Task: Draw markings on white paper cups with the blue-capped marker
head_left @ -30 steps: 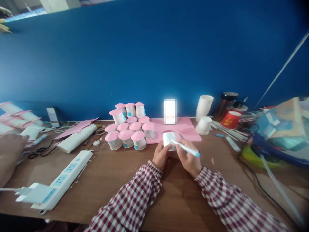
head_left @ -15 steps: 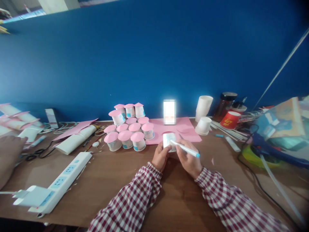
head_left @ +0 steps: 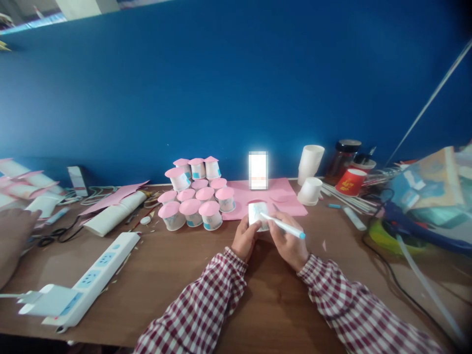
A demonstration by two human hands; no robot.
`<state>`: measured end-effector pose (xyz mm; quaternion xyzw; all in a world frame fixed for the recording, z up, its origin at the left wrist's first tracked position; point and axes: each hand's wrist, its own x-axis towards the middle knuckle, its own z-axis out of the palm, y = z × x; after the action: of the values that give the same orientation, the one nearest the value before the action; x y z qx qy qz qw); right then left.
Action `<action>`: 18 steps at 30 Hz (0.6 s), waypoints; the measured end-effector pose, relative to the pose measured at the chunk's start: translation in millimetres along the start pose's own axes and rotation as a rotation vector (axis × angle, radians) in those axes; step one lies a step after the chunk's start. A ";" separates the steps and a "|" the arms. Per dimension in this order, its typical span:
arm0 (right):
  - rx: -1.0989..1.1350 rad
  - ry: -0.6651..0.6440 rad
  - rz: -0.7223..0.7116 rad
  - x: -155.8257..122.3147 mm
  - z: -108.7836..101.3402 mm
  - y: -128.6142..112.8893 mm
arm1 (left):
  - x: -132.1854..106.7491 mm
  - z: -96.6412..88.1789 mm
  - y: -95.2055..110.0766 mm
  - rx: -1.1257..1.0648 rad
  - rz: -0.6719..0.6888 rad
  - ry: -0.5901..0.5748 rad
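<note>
My left hand (head_left: 245,237) is closed around the lower side of a white paper cup (head_left: 257,212) that bears faint blue lines. In my right hand (head_left: 290,244) is a white marker (head_left: 283,226) with a light-blue end, its tip at the cup's side. A pink sheet (head_left: 236,201) lies just behind the cup, with a pink paper disc (head_left: 278,196) on it. To the left stand several small white cups with pink cone tops (head_left: 210,210), some stacked on others and marked in blue.
A power strip (head_left: 98,275) with a plugged-in adapter lies at left, beyond it a sleeve of white cups (head_left: 115,211). Another person's hand (head_left: 16,236) is at the left edge. Right are stacked white cups (head_left: 310,162), a red cup (head_left: 351,182) and a blue glue gun (head_left: 409,228).
The view has shifted very slightly. Both hands, the cup and the marker stay almost in the same place.
</note>
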<state>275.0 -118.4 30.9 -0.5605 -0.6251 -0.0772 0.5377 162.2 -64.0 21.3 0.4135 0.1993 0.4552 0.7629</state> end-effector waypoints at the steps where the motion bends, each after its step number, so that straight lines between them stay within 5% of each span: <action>1: -0.001 0.001 -0.001 0.0 -0.1 0.0 | 0.3 -0.2 -0.2 -0.003 -0.001 0.004; 18: -0.006 0.016 -0.011 0.0 0.5 1.9 | 1.3 -3.2 -2.6 -0.017 -0.012 0.001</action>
<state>276.2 -117.4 29.8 -0.5580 -0.6238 -0.0867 0.5404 162.0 -62.1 17.4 0.4055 0.1984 0.4525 0.7691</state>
